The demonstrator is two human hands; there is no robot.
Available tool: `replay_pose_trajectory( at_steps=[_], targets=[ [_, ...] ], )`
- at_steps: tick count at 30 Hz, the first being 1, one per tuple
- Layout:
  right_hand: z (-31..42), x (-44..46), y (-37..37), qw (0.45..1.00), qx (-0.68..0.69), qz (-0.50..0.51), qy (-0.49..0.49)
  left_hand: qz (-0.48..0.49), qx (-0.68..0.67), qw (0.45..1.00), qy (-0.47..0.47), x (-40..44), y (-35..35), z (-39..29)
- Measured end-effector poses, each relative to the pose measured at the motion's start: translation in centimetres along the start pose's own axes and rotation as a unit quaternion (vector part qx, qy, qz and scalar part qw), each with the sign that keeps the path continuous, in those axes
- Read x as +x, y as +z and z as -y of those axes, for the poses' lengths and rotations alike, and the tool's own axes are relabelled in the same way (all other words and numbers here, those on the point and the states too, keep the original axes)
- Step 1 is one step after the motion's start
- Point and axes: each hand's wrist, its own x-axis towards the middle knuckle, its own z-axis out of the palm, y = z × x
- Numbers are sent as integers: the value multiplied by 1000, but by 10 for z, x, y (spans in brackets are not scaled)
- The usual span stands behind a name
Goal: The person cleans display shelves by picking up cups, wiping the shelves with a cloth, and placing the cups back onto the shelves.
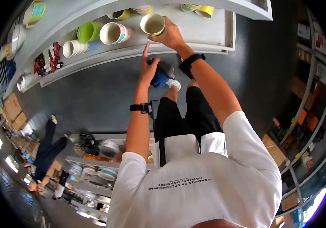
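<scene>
A cup (152, 24) with a cream inside and yellowish outer wall is gripped from its right side by my right hand (170, 35), above the shelf. My left hand (147, 69) is below and left of it, apart from the cup, with the index finger stretched out and the thumb apart. Nothing shows in that hand. On the shelf, left of the held cup, stands a stack of white cups (111, 33) with coloured bands. Beside that stack are a green cup (88, 32) and a smaller stack of white cups (75, 48).
The white shelf (197, 28) runs along the front, with yellow cups (204, 11) farther back. An upper shelf board (239, 8) overhangs it. Behind me, racks hold bowls (106, 174). Another person (47, 152) is at the left. Metal racks (311, 87) stand at the right.
</scene>
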Motion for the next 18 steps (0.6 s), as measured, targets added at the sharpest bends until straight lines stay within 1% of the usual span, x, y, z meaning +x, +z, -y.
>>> replay_pose_trajectory(
  at_steps=[1, 2, 3, 4, 5, 6, 7, 8, 9, 10, 11, 12, 13, 14, 15, 16, 18],
  targets=[
    [0, 8, 11, 1000, -1, -4, -9, 25, -56, 998, -16, 0, -10, 5],
    [-2, 14, 18, 1000, -2, -2, -19, 8, -77, 997, -11, 0, -15, 6],
    [-2, 19, 23, 999, -14, -4, -39, -4, -52, 998, -33, -4, -21, 8],
    [-4, 21, 27, 998, -27, 21, -49, -17, -40, 998, -38, -8, -25, 12],
    [-6, 25, 32, 998, -17, 24, -56, -30, -28, 998, -43, -11, -30, 16],
    [-8, 30, 36, 997, -6, 28, -66, -49, -51, 997, -42, -11, -33, 21],
    [-11, 33, 40, 997, -4, 21, -78, -62, -37, 997, -21, -12, -34, 27],
    [-9, 35, 40, 995, -16, 48, -88, -75, -21, 997, -5, -15, -34, 31],
    [-9, 36, 39, 995, 5, 43, -85, -75, -51, 995, -30, -17, -30, 32],
    [-10, 39, 40, 996, 26, 38, -82, -98, -73, 992, -36, -17, -26, 35],
    [-6, 40, 39, 995, 4, 38, -93, -96, -52, 994, -24, -17, -20, 39],
    [-10, 44, 41, 992, -1, 69, -102, -95, -29, 995, -15, -16, -15, 44],
    [-16, 48, 42, 989, -1, 50, -137, -118, -7, 992, 34, -10, -5, 64],
    [-22, 46, 43, 985, 3, 35, -169, -145, -22, 989, 20, -11, 4, 63],
    [-20, 45, 41, 991, -13, 47, -127, -115, -34, 992, -25, -13, 13, 51],
    [-22, 46, 40, 989, 3, 62, -131, -85, -47, 993, -65, -10, 22, 44],
    [-19, 46, 31, 991, 12, 94, -97, -104, -80, 988, -83, 0, 52, 45]
  ],
)
